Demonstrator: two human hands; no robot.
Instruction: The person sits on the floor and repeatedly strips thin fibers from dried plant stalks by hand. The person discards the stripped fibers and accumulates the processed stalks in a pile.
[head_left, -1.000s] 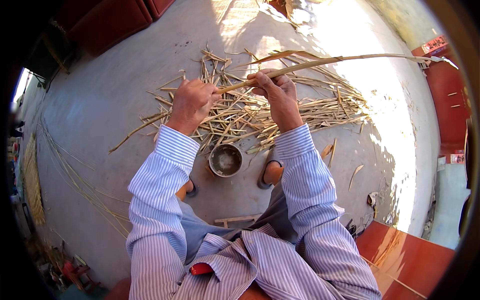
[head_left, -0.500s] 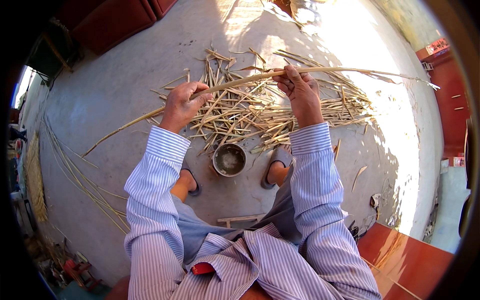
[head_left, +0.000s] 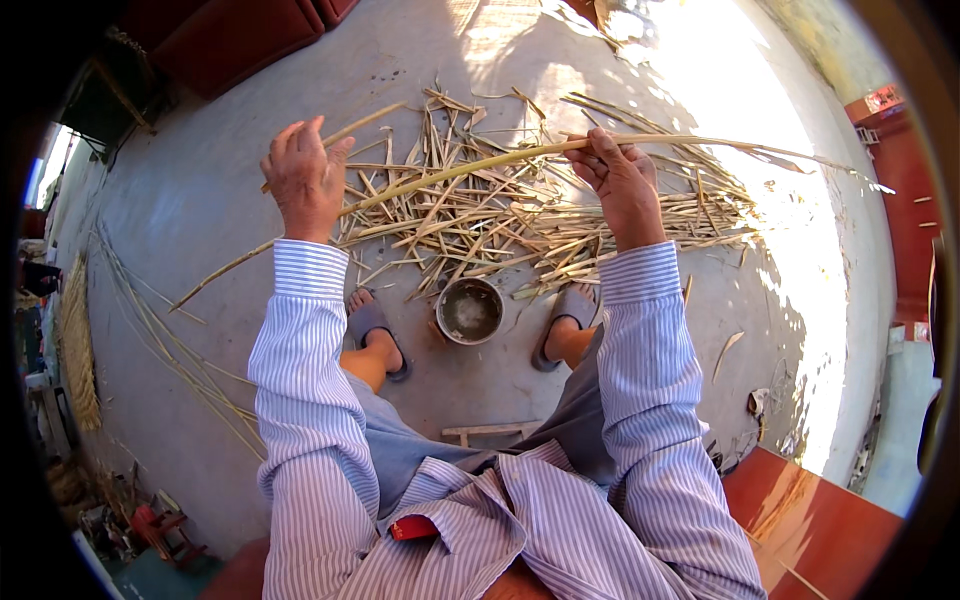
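My right hand [head_left: 620, 180] grips a long pale cane stalk [head_left: 470, 165] that runs from the lower left up to the far right. My left hand [head_left: 305, 180] is raised beside that stalk with its fingers spread, apart from it, holding nothing that I can see. Below both hands a heap of cut stalks and husk strips [head_left: 480, 215] lies on the grey concrete floor [head_left: 190, 190]. A small round metal bowl [head_left: 470, 310] stands between my two sandalled feet.
Long thin stalks [head_left: 150, 320] lie along the floor at the left. A woven fan-like bundle [head_left: 75, 350] rests at the far left edge. A red bench or step [head_left: 810, 520] is at the lower right, dark red furniture [head_left: 230, 35] at the top left.
My left hand has let go of the stalk and opened. The stalk's left end has dropped toward the floor while my right hand keeps hold, shifted slightly right.
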